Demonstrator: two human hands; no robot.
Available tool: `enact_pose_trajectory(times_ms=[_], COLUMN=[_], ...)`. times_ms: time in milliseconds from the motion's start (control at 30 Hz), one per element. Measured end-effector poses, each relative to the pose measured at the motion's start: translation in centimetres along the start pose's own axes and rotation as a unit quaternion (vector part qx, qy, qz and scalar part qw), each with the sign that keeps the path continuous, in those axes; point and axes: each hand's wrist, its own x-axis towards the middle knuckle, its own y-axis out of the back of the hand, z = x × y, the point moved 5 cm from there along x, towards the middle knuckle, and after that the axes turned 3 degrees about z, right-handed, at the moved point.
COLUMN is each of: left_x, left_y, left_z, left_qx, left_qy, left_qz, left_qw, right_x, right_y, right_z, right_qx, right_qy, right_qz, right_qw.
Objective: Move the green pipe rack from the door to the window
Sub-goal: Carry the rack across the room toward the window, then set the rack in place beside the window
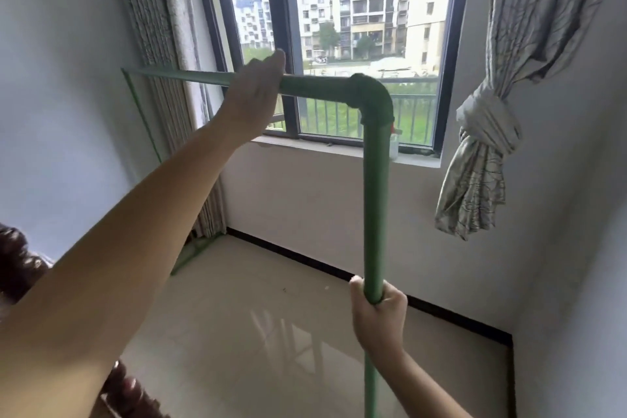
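The green pipe rack (376,200) stands in front of the window (339,44), its top bar running left from a dark elbow joint to a far post by the left curtain. My left hand (255,89) is wrapped over the top bar, just left of the elbow. My right hand (378,312) grips the near upright post low down, fingers closed around it. The rack's far foot rests on the floor near the left wall; the near foot is out of view.
A knotted patterned curtain (481,153) hangs at the right of the window, another curtain (159,44) at the left. Glossy beige floor tiles (258,332) run to a dark skirting. Dark carved wooden furniture (20,261) sits at the lower left. A small clear bottle (394,142) stands on the sill.
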Motion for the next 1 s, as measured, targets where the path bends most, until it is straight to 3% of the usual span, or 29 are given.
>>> enact_pose_trajectory(times_ms=[133,400,567,700,800,900,1000], left_x=[1.9,6.1,8.5,11.0,11.9,12.9,13.7], left_y=[-4.3,-7.6,-8.6,-9.8,-11.4,-13.1,-15.7], left_z=[-0.8,-4.3,-7.2,-10.2,-11.5,-12.5,-12.0], left_qx=[-0.044,-0.04,-0.067,-0.025,0.023,0.018,-0.031], left_qy=[-0.027,-0.01,0.002,-0.007,-0.093,-0.12,-0.076], left_qz=[0.051,0.065,0.056,0.059,0.081,0.103,0.068], left_qw=[0.997,0.997,0.996,0.998,0.992,0.987,0.994], right_x=[4.0,11.0,14.1,16.4,18.0,19.7,21.8], right_y=[-0.5,-4.6,-7.6,-9.6,-10.0,-9.5,-8.5], right_z=[2.0,3.7,4.6,5.1,5.6,6.3,7.1], right_qx=[0.028,0.031,0.021,0.015,0.005,0.006,-0.004], right_qy=[0.003,0.014,0.008,0.014,0.025,0.022,0.025], right_qz=[-0.035,-0.076,-0.056,-0.042,-0.026,-0.016,-0.013], right_qw=[0.999,0.997,0.998,0.999,0.999,1.0,1.0])
